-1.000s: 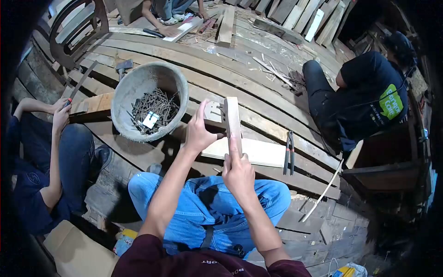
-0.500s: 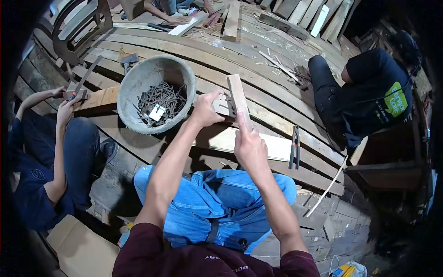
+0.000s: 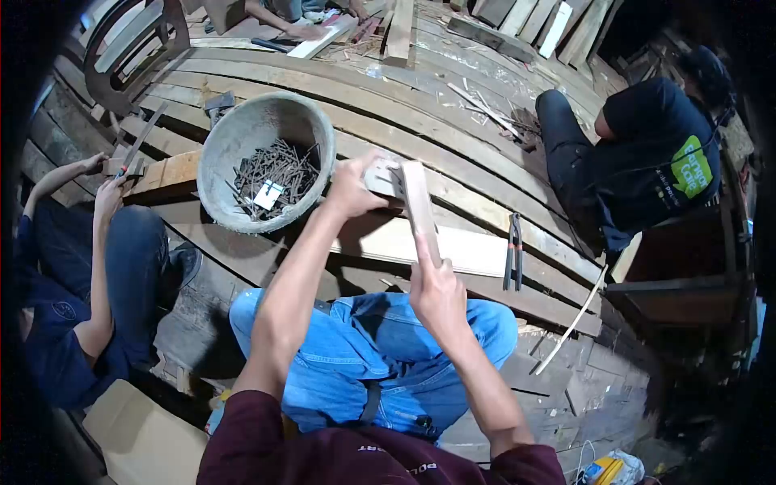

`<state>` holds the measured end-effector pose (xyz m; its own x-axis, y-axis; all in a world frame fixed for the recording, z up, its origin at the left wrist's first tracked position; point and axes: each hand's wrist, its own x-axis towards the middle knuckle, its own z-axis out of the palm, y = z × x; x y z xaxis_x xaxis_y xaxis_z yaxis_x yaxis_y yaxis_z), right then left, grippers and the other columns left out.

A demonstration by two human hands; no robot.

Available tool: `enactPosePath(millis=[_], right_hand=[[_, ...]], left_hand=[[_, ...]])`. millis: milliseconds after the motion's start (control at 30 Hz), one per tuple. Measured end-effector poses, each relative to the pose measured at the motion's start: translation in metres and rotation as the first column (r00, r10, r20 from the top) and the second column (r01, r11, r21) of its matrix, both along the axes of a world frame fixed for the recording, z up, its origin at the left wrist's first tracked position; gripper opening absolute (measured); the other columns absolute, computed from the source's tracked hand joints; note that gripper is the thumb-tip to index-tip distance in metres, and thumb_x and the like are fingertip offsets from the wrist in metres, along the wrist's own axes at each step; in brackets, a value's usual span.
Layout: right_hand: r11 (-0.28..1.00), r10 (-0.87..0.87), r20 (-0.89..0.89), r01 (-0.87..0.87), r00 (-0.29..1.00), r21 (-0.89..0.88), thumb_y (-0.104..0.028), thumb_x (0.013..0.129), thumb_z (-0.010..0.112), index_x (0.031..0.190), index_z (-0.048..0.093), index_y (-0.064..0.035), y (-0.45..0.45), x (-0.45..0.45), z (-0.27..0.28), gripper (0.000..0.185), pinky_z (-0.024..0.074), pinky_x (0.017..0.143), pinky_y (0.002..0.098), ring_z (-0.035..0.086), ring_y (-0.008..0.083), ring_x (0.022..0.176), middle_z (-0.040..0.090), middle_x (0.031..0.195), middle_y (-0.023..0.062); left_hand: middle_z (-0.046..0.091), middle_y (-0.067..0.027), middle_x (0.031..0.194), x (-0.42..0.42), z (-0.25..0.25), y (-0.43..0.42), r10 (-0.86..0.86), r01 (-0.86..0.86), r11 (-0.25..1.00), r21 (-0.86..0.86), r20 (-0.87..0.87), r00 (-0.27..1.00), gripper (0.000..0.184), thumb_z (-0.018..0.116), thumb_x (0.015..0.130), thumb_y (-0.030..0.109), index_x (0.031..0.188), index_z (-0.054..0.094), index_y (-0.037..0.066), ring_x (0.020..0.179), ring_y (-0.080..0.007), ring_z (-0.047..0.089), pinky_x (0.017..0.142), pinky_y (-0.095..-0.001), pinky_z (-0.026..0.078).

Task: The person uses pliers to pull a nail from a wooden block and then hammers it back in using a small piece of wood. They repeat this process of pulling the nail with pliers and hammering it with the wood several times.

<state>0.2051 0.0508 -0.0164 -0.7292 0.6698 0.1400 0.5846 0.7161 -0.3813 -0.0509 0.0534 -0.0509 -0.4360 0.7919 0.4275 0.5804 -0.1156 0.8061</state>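
My right hand (image 3: 439,293) grips a short flat wooden strip (image 3: 419,206), its index finger stretched along the wood. My left hand (image 3: 354,187) is closed on a small pale block (image 3: 383,176) with dark spots or holes in its face. The strip's upper end lies against or just in front of the block's right side; I cannot tell whether they touch. Under both hands runs a long pale plank (image 3: 461,250), partly hidden by my arms. Pliers or pincers with dark handles (image 3: 513,252) lie on its right end.
A grey bucket (image 3: 212,174) of rusty nails (image 3: 275,171) stands left of my hands. A hammer (image 3: 218,105) lies behind it. A person (image 3: 81,267) at left holds a long blade-like tool; another person (image 3: 638,162) sits at right. Far hands (image 3: 307,32) work on wood.
My right hand and the wooden strip have come down toward my body, so the strip's top now sits level with the block. My left hand has stayed nearly in place.
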Motion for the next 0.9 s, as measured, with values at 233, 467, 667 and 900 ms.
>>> enactPosePath(millis=[233,467,667,900], right_hand=[[0.999,0.027,-0.012,-0.027,1.000,0.026,-0.014,0.095,0.053,0.157,0.032,-0.0264,0.044,-0.039,0.021,0.066,0.0520,0.053,0.0563,0.064,0.0469,0.062,0.056,0.081,0.0288],[0.999,0.008,0.010,-0.008,1.000,0.045,-0.016,0.095,0.054,0.156,0.034,-0.0268,0.025,-0.023,0.016,0.065,0.0530,0.055,0.0571,0.064,0.0456,0.061,0.058,0.079,0.0272],[1.000,0.017,0.037,-0.016,0.999,-0.025,-0.017,0.095,0.055,0.159,0.024,-0.0328,0.001,-0.010,0.008,0.074,0.0525,0.055,0.0588,0.065,0.0465,0.063,0.058,0.082,0.0283],[0.998,-0.055,0.019,0.056,0.998,-0.015,-0.019,0.097,0.053,0.157,0.030,-0.0311,0.042,-0.040,0.020,0.066,0.0523,0.054,0.0583,0.065,0.0469,0.065,0.058,0.082,0.0293]], left_hand=[[0.073,-0.0121,0.093,0.011,0.001,0.000,-0.010,0.009,1.000,-0.011,-0.046,0.999,0.064,0.089,0.049,0.008,0.109,0.066,0.008,0.088,-0.0233,0.072,0.081,-0.0344,0.056],[0.074,-0.0118,0.092,0.014,0.001,-0.001,0.019,-0.018,0.999,0.032,-0.010,1.000,0.061,0.093,0.053,0.019,0.106,0.067,0.008,0.086,-0.0227,0.073,0.078,-0.0344,0.057],[0.073,-0.0107,0.088,0.004,-0.006,-0.006,0.075,-0.078,0.996,0.034,0.083,0.994,0.053,0.083,0.056,0.008,0.106,0.066,0.007,0.083,-0.0218,0.072,0.077,-0.0333,0.056],[0.073,-0.0126,0.090,0.024,0.003,0.007,0.042,-0.030,0.993,0.115,-0.109,0.993,0.056,0.089,0.054,0.013,0.105,0.067,0.006,0.083,-0.0254,0.073,0.077,-0.0361,0.057]])
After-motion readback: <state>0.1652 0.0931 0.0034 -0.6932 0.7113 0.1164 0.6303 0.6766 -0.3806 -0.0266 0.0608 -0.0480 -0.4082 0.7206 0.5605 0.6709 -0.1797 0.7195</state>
